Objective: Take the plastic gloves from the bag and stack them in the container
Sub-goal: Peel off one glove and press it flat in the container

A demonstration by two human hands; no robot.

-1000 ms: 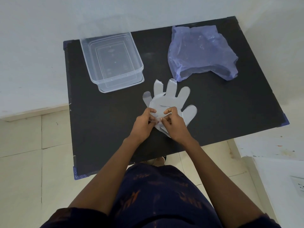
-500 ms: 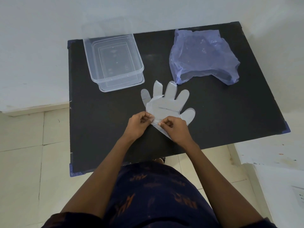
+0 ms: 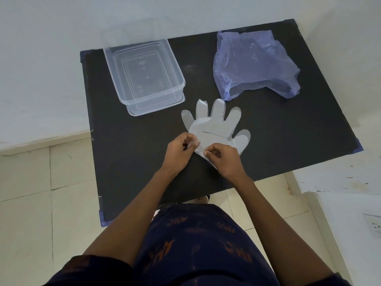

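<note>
Thin clear plastic gloves [image 3: 214,124] lie flat on the black table [image 3: 278,129], fingers spread toward the far side. My left hand [image 3: 179,149] pinches the cuff edge at its left corner. My right hand [image 3: 224,159] pinches the same cuff just to the right. How many gloves lie in the pile I cannot tell. A clear rectangular container [image 3: 144,73] stands at the far left of the table with nothing visible inside. The crumpled blue-violet plastic bag [image 3: 253,62] lies at the far right, its mouth facing me.
The table is small, with its edges close on all sides and tiled floor [image 3: 41,203] to the left and below. A white wall [image 3: 61,27] runs behind the table. A white ledge with a socket [image 3: 373,226] sits at the lower right.
Both hands have drawn slightly apart along the cuff of the gloves. The view has shifted a little, so the table sits lower in the frame.
</note>
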